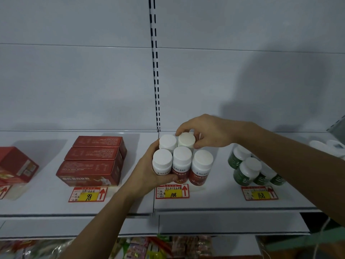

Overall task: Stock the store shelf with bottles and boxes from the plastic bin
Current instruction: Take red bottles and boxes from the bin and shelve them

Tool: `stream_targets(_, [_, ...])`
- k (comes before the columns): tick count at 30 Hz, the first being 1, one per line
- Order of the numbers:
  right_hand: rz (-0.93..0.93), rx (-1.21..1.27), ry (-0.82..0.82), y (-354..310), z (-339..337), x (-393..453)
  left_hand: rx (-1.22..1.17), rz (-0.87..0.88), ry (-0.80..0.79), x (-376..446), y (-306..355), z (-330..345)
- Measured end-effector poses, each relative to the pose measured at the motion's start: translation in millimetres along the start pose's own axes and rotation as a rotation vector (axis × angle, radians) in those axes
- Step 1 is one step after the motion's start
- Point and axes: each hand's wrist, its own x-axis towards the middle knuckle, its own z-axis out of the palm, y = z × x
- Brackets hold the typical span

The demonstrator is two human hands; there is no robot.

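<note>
1. Broadly, the white store shelf [214, 200] spans the view; goods stand in groups, each behind its own price tag, so placement follows the labelled slots.
2. Red boxes [93, 161] lie flat in a stack at the left, long axis running back into the shelf, printed end facing forward.
3. Red-labelled bottles [182, 161], five with white caps, stand upright in a tight cluster touching one another, long axis vertical, caps up, labels toward the aisle; they sit behind the tag marked 108 [172, 191].
4. Green bottles [248, 169] form a similar upright group to the right, behind the tag marked 168 [259, 193].
5. Left hand [149, 171] curls round the front-left bottle, probably bracing the cluster.
6. Right hand [207, 131] pinches the cap of the rear-right bottle [186, 140] from above, seemingly to seat it in the back row.
7. No plastic bin is in view.
</note>
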Motion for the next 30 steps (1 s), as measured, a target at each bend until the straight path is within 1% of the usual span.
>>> stream_targets(4, [-0.001, 0.032, 0.041, 5.0, 5.8, -5.1, 0.005, 0.010, 0.006, 0.9, -3.4, 0.4])
stream_targets(8, [0.036, 0.088, 0.075, 8.7, 13.0, -9.5, 0.000, 0.012, 0.017, 0.8, -5.6, 2.4])
stream_targets(17, [0.050, 0.112, 0.076, 6.9, 17.6, -11.7, -0.014, 0.034, 0.014, 0.6, -2.6, 5.2])
stream_targets(19, [0.066, 0.111, 0.123, 6.7, 12.6, -15.4, -0.025, 0.031, 0.006, -1.0, -1.8, 4.3])
stream_targets(22, [0.102, 0.140, 0.289, 10.0, -7.2, -21.3, -0.056, 0.031, -0.041, -3.0, -2.6, 1.3])
stream_targets(24, [0.133, 0.265, 0.360, 14.8, -24.2, -25.6, -0.063, 0.034, -0.056, -2.2, -2.7, -0.1])
stream_targets(27, [0.095, 0.556, 0.360, 20.5, -40.9, -35.4, -0.069, 0.032, -0.046, 0.3, -1.7, -0.7])
stream_targets(30, [0.056, 0.625, 0.359, 25.3, -47.2, -41.4, -0.057, 0.028, -0.039, 1.8, 0.1, -1.2])
